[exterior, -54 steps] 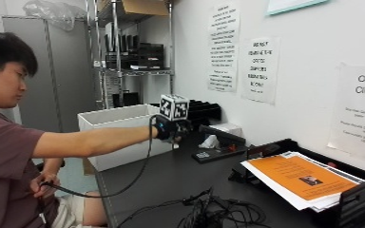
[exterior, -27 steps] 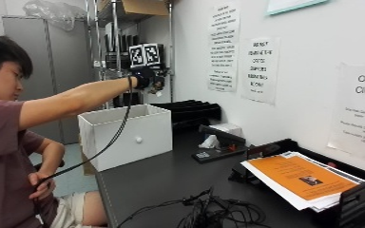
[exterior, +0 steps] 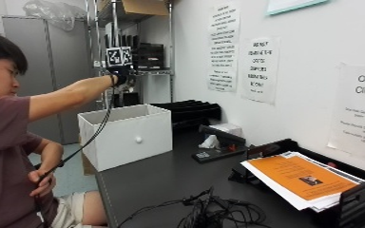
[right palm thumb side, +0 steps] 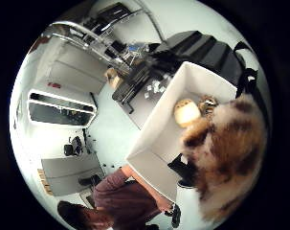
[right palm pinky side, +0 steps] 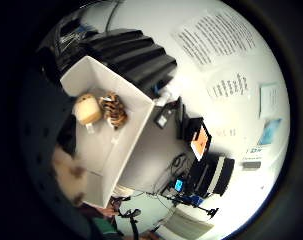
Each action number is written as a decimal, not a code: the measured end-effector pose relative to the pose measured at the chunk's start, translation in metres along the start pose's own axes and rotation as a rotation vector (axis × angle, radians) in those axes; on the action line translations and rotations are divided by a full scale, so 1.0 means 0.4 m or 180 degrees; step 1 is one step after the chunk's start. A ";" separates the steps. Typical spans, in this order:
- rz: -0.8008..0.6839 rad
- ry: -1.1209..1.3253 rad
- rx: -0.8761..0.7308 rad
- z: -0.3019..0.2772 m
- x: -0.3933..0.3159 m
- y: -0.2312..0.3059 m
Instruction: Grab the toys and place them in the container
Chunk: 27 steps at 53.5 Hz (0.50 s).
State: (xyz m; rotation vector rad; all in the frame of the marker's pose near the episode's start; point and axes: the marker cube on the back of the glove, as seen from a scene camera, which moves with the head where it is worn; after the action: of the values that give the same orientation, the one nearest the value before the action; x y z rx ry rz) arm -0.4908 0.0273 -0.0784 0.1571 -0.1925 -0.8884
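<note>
My gloved right hand is raised high above the white container at the table's left end. A fluffy brown-and-white toy sits right against the palm, and the hand appears to grip it; the fluffy toy also shows in the little finger side view. The outside view hides it behind the hand. Inside the container lie a round beige toy and a tiger-striped toy, side by side on the bottom. Both also appear in the thumb side view: beige toy, striped toy.
Black stacked trays stand behind the container against the wall. A black device lies mid-table, a paper tray with an orange sheet sits at the right, and tangled cables lie near the front edge. A metal shelf rises behind.
The hand has lifted from table height beside the black trays, swung left and up, and now hangs over the container.
</note>
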 end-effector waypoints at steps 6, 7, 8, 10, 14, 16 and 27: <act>-0.0244 0.0065 -0.0114 0.020 -0.024 0.011; -0.0265 0.0047 -0.0102 0.022 -0.028 0.011; -0.0291 0.0034 -0.0109 0.025 -0.032 0.009; -0.0330 0.0006 -0.0185 0.033 -0.038 0.008; -0.0197 -0.0006 -0.0526 0.055 -0.041 0.006; -0.0025 0.0117 -0.0893 0.070 -0.029 0.019; 0.0072 0.0036 -0.1440 0.108 -0.017 0.039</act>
State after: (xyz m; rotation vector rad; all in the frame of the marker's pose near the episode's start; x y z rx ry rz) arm -0.4934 0.0399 -0.0337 -0.2606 0.0203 -0.8874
